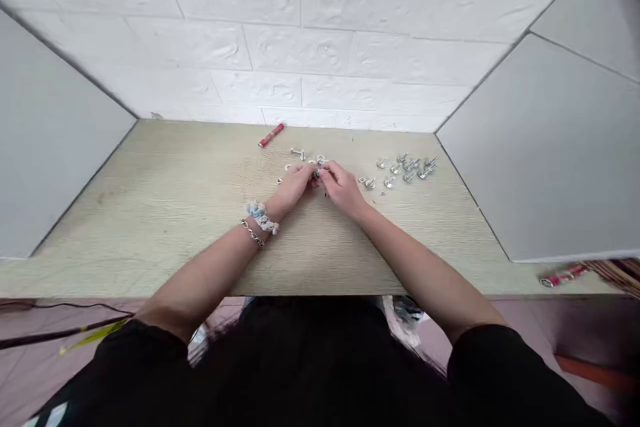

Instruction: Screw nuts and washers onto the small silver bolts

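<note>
My left hand and my right hand meet over the middle of the table. Between their pinched fingertips is a small metal fastener, mostly covered, so its exact kind is unclear. Just beyond the fingers lie loose bolts and washers. A nut rests left of my left hand. To the right of my right hand, several bolts fitted with washers are scattered in a loose group, with one such bolt closer to my hand.
A red pen-like tube lies near the back wall. Grey panels close off both sides of the wooden table. Another red tube is by the front right edge, beside a striped brown thing.
</note>
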A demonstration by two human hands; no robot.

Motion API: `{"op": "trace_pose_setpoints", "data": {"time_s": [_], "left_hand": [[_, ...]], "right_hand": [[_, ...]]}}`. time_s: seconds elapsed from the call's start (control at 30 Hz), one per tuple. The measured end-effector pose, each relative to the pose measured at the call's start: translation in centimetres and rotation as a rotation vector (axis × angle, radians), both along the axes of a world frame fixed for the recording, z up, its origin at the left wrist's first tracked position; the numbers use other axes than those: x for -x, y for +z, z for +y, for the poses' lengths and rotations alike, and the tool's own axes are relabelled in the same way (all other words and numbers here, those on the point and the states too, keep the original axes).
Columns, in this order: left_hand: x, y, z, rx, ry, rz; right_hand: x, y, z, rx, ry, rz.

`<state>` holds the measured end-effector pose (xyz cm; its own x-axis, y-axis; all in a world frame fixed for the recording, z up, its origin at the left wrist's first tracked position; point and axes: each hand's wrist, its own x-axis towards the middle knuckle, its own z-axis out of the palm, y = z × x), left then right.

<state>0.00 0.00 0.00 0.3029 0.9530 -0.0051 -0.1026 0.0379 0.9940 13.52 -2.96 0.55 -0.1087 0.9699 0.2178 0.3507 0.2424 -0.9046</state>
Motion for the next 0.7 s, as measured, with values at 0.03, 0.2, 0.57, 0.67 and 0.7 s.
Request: {"op": "trace_pose_setpoints", "data": {"time_s": [0.03, 0.2, 0.57, 0.67, 0.7], "left_hand": [[0.01, 0.02, 0.01, 0.003, -0.001, 0.002], [0.03, 0.29, -0.07, 0.013, -0.016, -0.008], [-0.13, 0.59, -0.21, 0.057, 0.004, -0.052], [-0.1, 0.67, -0.28, 0.047, -0.01, -0.037], [-0.1, 0.7, -0.31, 0.046, -0.012, -0.036]], "right_hand": [[-0.02, -0.11, 0.06, 0.005, -0.005, 0.0], [-0.01, -0.54, 0.17, 0.004, 0.012, 0.018], [-0.09, -0.56, 0.18, -0.002, 0.018, 0.032], [-0.11, -0.79, 0.29, -0.005, 0.016, 0.07], [-0.11, -0.83, 0.3, 0.003, 0.015, 0.072]]}}
